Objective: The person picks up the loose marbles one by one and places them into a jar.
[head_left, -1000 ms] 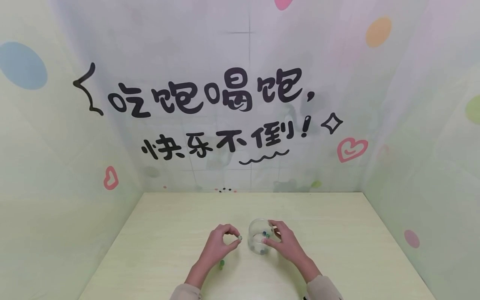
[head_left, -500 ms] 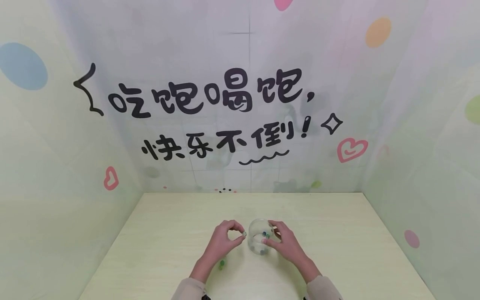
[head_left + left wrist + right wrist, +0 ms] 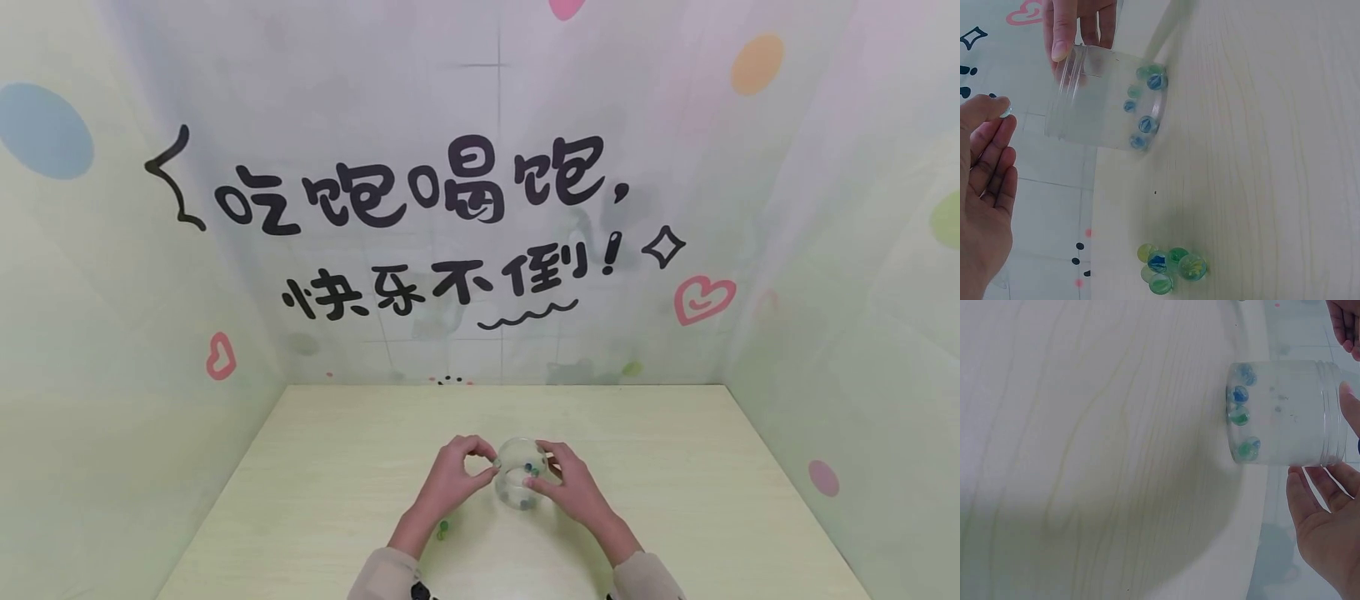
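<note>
A clear plastic jar [image 3: 517,489] stands upright on the table, with several blue and green glass marbles [image 3: 1147,124] at its bottom. My right hand [image 3: 573,486] grips the jar near its mouth, thumb on the near side and fingers behind, as the right wrist view also shows. Between thumb and index finger my left hand [image 3: 452,477] pinches one small pale glass marble [image 3: 1006,111]. That hand is at the left of the jar's rim, level with the mouth. In the left wrist view a cluster of loose green, yellow and blue marbles [image 3: 1172,265] lies on the table.
The pale wooden table [image 3: 337,467] ends at a fabric back wall [image 3: 420,358] printed with black characters and hearts. Similar fabric walls rise at the left and right sides. The loose marbles sit close to my left forearm.
My left hand has moved right and slightly away from me, bringing the pinched marble up to the jar's rim. My right hand and the jar stay in place.
</note>
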Motion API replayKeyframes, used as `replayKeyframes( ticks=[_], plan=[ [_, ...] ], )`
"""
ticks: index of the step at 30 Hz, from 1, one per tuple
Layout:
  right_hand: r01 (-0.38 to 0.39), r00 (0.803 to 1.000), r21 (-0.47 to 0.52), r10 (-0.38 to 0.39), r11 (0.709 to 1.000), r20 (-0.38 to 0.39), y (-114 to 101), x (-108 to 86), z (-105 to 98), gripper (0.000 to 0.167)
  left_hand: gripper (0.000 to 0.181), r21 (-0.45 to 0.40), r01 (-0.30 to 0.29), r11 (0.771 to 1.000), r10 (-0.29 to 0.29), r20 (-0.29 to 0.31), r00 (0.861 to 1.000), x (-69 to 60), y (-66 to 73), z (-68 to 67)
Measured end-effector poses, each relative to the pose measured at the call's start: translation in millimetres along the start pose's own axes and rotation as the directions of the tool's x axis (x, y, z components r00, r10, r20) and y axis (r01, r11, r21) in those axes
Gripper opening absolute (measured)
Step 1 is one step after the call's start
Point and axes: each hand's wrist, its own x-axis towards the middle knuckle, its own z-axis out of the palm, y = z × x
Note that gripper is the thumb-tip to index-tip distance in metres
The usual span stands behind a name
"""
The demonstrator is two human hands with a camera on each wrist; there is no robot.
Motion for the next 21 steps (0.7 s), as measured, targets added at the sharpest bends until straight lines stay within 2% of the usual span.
replayKeyframes(
  ticks=[7,21],
  plan=[
    [0.005,1.000,0.011,-0.005,1.000,0.005,-0.2,-0.5,-0.5,0.061,0.012,0.010,-0.020,1.000,0.020,0.006,1.000,4.3,4.0,1.5],
    [-0.001,1.000,-0.007,0.001,1.000,-0.002,0.2,0.2,0.2,0.061,0.011,0.011,-0.015,1.000,0.014,0.027,1.000,12.4,4.0,4.3]
  ],
)
